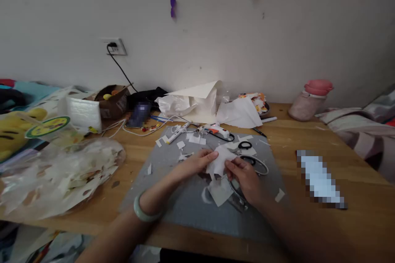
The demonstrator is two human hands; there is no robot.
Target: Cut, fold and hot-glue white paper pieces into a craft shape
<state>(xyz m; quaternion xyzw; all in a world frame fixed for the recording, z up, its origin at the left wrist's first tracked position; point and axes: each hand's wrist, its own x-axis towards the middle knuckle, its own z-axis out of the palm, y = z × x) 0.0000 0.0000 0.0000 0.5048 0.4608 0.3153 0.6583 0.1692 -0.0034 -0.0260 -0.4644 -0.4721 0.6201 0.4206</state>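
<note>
Wooden counter against a pale wall, with a grey mat at its centre. Above the mat, the left hand and right hand each close a pinching grip on opposite edges of a white paper piece. Scissors lie just beyond the right hand; a glue gun lies at the mat's far edge; paper scraps are scattered nearby.
</note>
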